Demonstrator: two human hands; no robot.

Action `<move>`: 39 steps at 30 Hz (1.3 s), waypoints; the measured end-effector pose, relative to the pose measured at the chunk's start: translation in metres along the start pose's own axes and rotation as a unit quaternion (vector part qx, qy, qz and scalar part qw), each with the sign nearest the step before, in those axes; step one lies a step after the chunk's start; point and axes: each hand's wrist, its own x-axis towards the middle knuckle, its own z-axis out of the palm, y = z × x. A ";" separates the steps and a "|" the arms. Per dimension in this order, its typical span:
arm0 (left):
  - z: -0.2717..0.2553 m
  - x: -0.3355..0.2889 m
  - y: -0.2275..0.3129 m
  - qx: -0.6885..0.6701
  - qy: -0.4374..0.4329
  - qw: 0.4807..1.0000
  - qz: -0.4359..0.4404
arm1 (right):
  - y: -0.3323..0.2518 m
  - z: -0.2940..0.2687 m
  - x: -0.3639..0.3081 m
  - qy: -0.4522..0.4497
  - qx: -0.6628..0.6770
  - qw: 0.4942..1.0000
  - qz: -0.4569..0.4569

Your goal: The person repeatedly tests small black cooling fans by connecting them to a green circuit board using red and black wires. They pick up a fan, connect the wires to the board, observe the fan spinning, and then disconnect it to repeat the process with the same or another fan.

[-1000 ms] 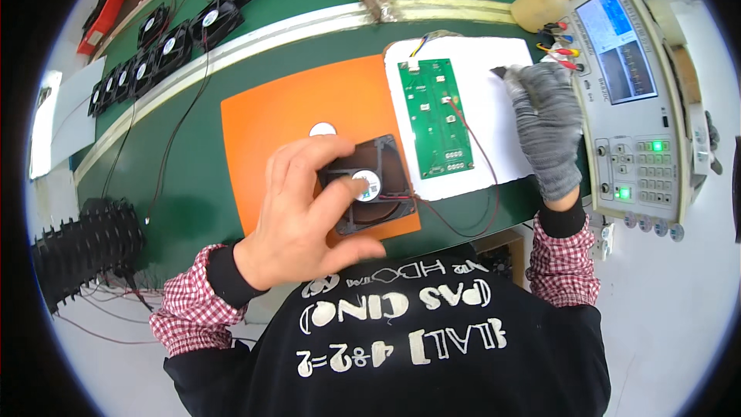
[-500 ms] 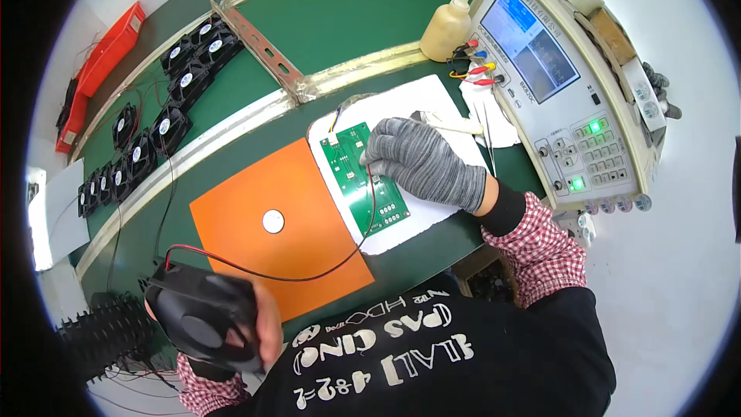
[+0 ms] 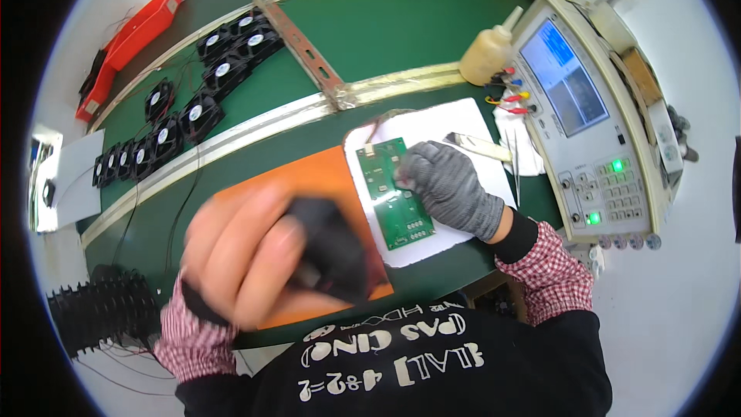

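Note:
Blurred by motion, my bare left hand (image 3: 235, 251) grips a black cooling fan (image 3: 332, 251) above the orange sheet (image 3: 312, 174). My right hand (image 3: 455, 193), in a grey knit glove, has its fingers curled closed at the right edge of a green circuit board (image 3: 386, 201). What those fingers hold, if anything, is hidden. The board lies on a white pad (image 3: 471, 120), with a light connector (image 3: 368, 150) at its far left corner. I cannot make out the fan's wire clearly.
Several black fans (image 3: 222, 69) lie at the left beyond a metal bar (image 3: 305, 54); more are stacked (image 3: 104, 309) at lower left. A tester with a screen (image 3: 567, 85) stands at right, beside a squeeze bottle (image 3: 486, 58), clip leads, tweezers (image 3: 517, 166) and a pale-handled tool (image 3: 482, 147). Red bins (image 3: 147, 27) sit far left.
My left hand has lifted the fan up and rightward over the orange sheet, turning it. My right fingers have curled tighter beside the board. The whole view has shifted slightly.

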 end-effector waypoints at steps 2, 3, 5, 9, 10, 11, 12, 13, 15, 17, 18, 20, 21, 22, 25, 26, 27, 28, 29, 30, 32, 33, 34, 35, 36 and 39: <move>0.032 0.027 -0.033 -0.045 -0.072 0.996 0.005 | 0.000 -0.001 -0.004 0.111 0.158 0.980 0.052; 0.055 0.032 -0.053 -0.018 -0.060 0.998 -0.030 | 0.001 0.000 -0.005 0.148 0.246 0.953 0.101; 0.099 0.014 -0.098 0.035 -0.046 0.988 -0.142 | -0.001 -0.002 -0.005 0.186 0.365 0.893 0.188; 0.118 -0.059 -0.187 0.238 -0.240 0.859 -0.384 | -0.002 -0.007 0.003 0.237 0.348 0.883 0.208; 0.114 -0.078 -0.203 0.239 -0.288 0.817 -0.439 | -0.003 -0.005 0.004 0.249 0.321 0.893 0.194; 0.105 -0.098 -0.222 0.195 -0.316 0.813 -0.447 | -0.003 -0.005 0.004 0.246 0.306 0.904 0.170; 0.098 -0.111 -0.233 0.150 -0.341 0.808 -0.456 | -0.001 -0.006 0.003 0.240 0.259 0.927 0.123; 0.093 -0.092 -0.216 0.164 -0.330 0.837 -0.405 | 0.004 -0.010 0.001 0.239 0.204 0.946 0.078; 0.079 -0.053 -0.168 0.117 -0.224 0.916 -0.313 | 0.004 -0.010 0.000 0.243 0.145 0.959 0.023; 0.072 -0.013 -0.113 -0.083 -0.169 0.961 -0.203 | -0.002 -0.014 0.000 0.219 0.097 0.971 0.022; 0.062 0.002 -0.079 -0.177 -0.167 0.953 -0.183 | -0.014 -0.020 0.006 0.195 0.078 0.978 0.017; 0.050 0.006 -0.023 -0.319 -0.227 0.917 -0.071 | -0.036 -0.021 0.013 0.133 0.061 0.988 -0.045; 0.040 0.010 0.002 -0.401 -0.217 0.890 0.000 | -0.046 -0.025 0.016 0.049 0.142 0.987 -0.057; 0.025 0.022 0.015 -0.386 -0.290 0.873 0.074 | -0.055 -0.029 0.015 -0.031 0.217 0.973 -0.065; 0.000 0.004 0.037 -0.302 -0.287 0.905 -0.081 | -0.051 -0.023 0.015 0.022 0.057 0.995 -0.079; -0.008 0.000 0.029 -0.277 -0.257 0.907 -0.187 | -0.046 -0.021 0.012 0.062 0.012 0.995 -0.071; -0.016 -0.004 0.021 -0.248 -0.223 0.897 -0.291 | -0.040 -0.024 0.008 0.079 0.043 0.996 -0.029; -0.019 -0.019 0.017 -0.084 -0.129 0.929 -0.336 | -0.040 -0.028 0.008 0.086 0.045 0.995 0.004; -0.021 -0.024 0.013 -0.075 -0.119 0.919 -0.369 | -0.038 -0.028 0.006 0.090 0.080 0.993 0.021; -0.024 -0.029 0.012 -0.067 -0.108 0.907 -0.402 | -0.037 -0.027 0.003 0.094 0.114 0.988 0.038; -0.027 -0.037 0.021 -0.058 -0.103 0.907 -0.404 | -0.039 -0.024 0.004 0.091 0.102 0.991 0.013; -0.028 -0.039 0.025 -0.055 -0.100 0.907 -0.404 | -0.039 -0.022 0.005 0.085 0.092 0.992 0.002; -0.028 -0.040 0.028 -0.058 -0.104 0.907 -0.405 | -0.040 -0.022 0.004 0.079 0.076 0.994 -0.006; -0.028 -0.040 0.030 -0.060 -0.107 0.906 -0.405 | -0.042 -0.021 0.004 0.082 0.083 0.993 -0.002; -0.028 -0.040 0.031 -0.064 -0.111 0.905 -0.405 | -0.042 -0.021 0.004 0.084 0.079 0.993 -0.009; -0.026 -0.041 0.031 -0.076 -0.119 0.904 -0.404 | -0.042 -0.022 0.003 0.088 0.074 0.993 -0.026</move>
